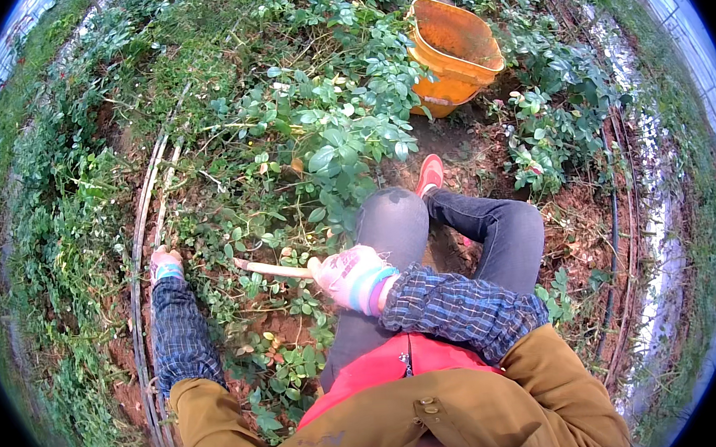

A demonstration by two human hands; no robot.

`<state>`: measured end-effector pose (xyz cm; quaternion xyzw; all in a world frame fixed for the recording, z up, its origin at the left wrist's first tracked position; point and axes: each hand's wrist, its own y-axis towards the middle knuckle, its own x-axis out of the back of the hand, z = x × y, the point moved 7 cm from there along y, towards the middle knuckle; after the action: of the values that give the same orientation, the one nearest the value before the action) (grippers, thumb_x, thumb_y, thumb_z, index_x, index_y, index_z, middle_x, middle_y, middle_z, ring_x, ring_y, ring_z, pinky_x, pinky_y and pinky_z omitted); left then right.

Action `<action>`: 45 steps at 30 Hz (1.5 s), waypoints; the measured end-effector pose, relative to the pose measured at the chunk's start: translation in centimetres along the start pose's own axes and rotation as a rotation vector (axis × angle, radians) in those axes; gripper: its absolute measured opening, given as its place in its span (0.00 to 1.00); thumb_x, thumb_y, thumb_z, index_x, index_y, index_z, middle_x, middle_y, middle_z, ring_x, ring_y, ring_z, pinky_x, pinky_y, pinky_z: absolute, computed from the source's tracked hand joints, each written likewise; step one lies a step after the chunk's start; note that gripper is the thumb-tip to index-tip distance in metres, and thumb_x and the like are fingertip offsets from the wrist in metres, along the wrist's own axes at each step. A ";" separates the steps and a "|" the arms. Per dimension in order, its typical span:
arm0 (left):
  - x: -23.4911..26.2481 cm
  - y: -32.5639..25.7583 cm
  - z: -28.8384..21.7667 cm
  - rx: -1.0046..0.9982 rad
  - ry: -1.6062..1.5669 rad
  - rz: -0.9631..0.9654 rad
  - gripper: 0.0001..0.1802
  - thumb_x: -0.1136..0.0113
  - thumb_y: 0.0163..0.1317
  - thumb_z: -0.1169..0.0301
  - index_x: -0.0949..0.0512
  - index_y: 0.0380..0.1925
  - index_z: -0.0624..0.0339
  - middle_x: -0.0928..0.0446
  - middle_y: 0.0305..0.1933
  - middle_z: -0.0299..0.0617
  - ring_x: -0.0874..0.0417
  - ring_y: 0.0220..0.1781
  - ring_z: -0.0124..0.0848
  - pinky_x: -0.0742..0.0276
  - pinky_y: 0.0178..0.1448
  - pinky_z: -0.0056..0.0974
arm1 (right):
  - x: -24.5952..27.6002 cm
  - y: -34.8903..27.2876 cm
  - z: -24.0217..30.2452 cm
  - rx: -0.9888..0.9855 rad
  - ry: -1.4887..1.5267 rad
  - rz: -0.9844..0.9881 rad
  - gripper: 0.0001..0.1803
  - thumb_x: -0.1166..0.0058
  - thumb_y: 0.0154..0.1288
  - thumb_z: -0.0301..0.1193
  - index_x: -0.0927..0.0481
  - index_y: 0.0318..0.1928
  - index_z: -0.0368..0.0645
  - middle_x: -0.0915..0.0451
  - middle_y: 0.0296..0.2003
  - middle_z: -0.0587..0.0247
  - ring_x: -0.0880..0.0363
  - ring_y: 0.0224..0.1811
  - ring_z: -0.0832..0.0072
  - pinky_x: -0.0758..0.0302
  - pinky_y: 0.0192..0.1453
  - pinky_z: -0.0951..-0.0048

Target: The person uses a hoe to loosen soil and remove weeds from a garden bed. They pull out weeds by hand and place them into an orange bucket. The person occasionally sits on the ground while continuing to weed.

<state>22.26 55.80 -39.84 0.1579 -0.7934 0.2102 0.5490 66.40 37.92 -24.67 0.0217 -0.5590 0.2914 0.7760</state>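
Note:
My right hand [354,276], in a pale pink glove with a striped cuff, is closed around a wooden-handled tool [276,269]. The handle points left over low leafy plants [289,363]; its far end is dark, and no blade can be made out among the leaves. Farther left, my left hand [166,260], gloved alike, is down among the stems beside long thin pipes [144,198]. Its fingers look curled in, and what they grip, if anything, is hidden.
An orange bucket [454,52] stands tilted ahead on the right, between leafy bushes [342,132]. My bent legs [396,225] and a red shoe [430,172] lie near bare soil. A dark hose [613,220] and a whitish strip [651,259] run along the right.

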 end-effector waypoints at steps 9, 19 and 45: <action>19.7 2.4 2.3 0.271 -1.253 -0.493 0.13 0.37 0.59 0.67 0.21 0.44 0.56 0.21 0.39 0.41 0.23 0.35 0.31 0.20 0.34 0.35 | 3.3 -1.2 -0.2 -0.051 0.157 0.057 0.11 0.56 0.68 0.37 0.25 0.40 0.44 0.20 0.22 0.56 0.18 0.27 0.56 0.24 0.30 0.54; 11.4 -1.7 -0.9 -0.009 -0.785 -0.035 0.19 0.42 0.55 0.74 0.23 0.50 0.52 0.19 0.41 0.35 0.20 0.38 0.31 0.20 0.41 0.39 | 3.3 -6.1 -0.4 -0.183 0.256 -0.078 0.09 0.52 0.67 0.39 0.26 0.40 0.48 0.21 0.24 0.52 0.20 0.27 0.52 0.26 0.30 0.52; 0.4 -3.6 -6.1 -0.018 -0.174 0.110 0.19 0.33 0.55 0.61 0.19 0.41 0.63 0.18 0.30 0.46 0.21 0.28 0.37 0.25 0.36 0.41 | -9.0 -1.1 7.3 -0.543 1.442 0.034 0.21 0.52 0.66 0.28 0.28 0.59 0.43 0.26 0.23 0.69 0.34 0.14 0.83 0.36 0.16 0.77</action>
<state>28.77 55.80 -36.99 0.1270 -0.8475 0.2183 0.4669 58.88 30.56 -29.53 -0.3735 0.0327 0.0978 0.9219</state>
